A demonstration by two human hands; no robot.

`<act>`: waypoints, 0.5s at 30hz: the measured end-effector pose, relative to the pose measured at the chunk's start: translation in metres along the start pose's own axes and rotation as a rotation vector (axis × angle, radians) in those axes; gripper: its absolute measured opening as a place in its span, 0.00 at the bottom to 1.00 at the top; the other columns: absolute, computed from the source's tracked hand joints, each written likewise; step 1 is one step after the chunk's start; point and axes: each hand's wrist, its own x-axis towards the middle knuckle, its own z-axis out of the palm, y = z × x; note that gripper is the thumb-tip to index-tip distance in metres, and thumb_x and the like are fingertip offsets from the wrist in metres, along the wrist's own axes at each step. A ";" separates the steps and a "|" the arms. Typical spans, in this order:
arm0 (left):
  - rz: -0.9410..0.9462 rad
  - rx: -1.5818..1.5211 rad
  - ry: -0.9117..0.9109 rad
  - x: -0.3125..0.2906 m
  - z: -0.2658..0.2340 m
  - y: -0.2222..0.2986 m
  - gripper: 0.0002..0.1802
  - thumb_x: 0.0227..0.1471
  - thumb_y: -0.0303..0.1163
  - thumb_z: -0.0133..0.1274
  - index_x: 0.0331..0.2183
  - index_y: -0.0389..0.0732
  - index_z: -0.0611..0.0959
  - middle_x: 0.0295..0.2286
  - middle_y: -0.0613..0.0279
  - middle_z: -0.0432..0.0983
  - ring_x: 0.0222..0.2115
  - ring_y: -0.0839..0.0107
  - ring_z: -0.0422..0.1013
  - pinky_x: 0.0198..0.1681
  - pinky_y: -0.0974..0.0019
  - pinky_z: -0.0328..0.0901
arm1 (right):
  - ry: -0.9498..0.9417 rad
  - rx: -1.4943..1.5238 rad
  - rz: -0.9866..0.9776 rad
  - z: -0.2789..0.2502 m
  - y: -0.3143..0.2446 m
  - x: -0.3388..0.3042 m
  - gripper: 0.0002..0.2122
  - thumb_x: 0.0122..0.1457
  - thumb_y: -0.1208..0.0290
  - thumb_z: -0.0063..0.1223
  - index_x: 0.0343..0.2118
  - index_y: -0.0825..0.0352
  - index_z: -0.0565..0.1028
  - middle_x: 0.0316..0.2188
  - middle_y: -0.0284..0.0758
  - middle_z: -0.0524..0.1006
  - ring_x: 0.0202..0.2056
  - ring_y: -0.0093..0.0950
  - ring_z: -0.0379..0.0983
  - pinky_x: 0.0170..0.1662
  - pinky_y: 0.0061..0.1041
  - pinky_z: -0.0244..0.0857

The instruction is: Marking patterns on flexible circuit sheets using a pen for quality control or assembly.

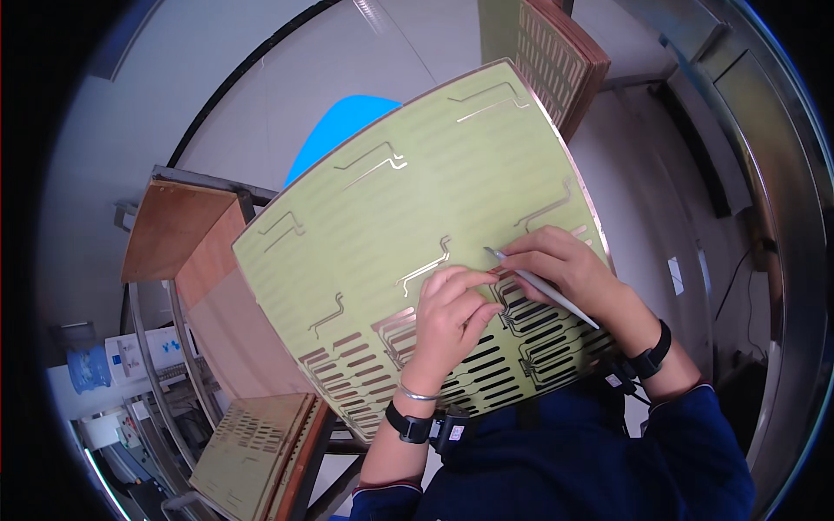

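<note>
a large pale green sheet (408,226) with thin copper edging, copper trace lines and rows of dark slots near its lower edge lies tilted under both hands. the left hand (452,317) rests curled, fingers pressing on the slotted part. the right hand (565,269) pinches a slim silver pen tool (543,286), its tip touching the sheet just beside the left fingers. stacks of similar sheets (560,56) sit behind and lower left (252,447). a blue patch (334,130) shows past the sheet's far edge.

Large green slotted panel (408,234) tilted on a stand, left hand (452,317) pressing its lower part, right hand (569,269) holding a thin silver tool (539,285) against it, more panels (261,443) stacked lower left.
</note>
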 end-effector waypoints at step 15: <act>-0.014 0.007 0.052 -0.001 0.003 0.000 0.08 0.41 0.30 0.58 0.18 0.38 0.78 0.31 0.64 0.78 0.34 0.63 0.69 0.39 0.64 0.62 | 0.047 -0.072 0.013 0.003 -0.001 -0.002 0.15 0.39 0.81 0.59 0.34 0.65 0.73 0.35 0.34 0.74 0.33 0.32 0.70 0.35 0.27 0.66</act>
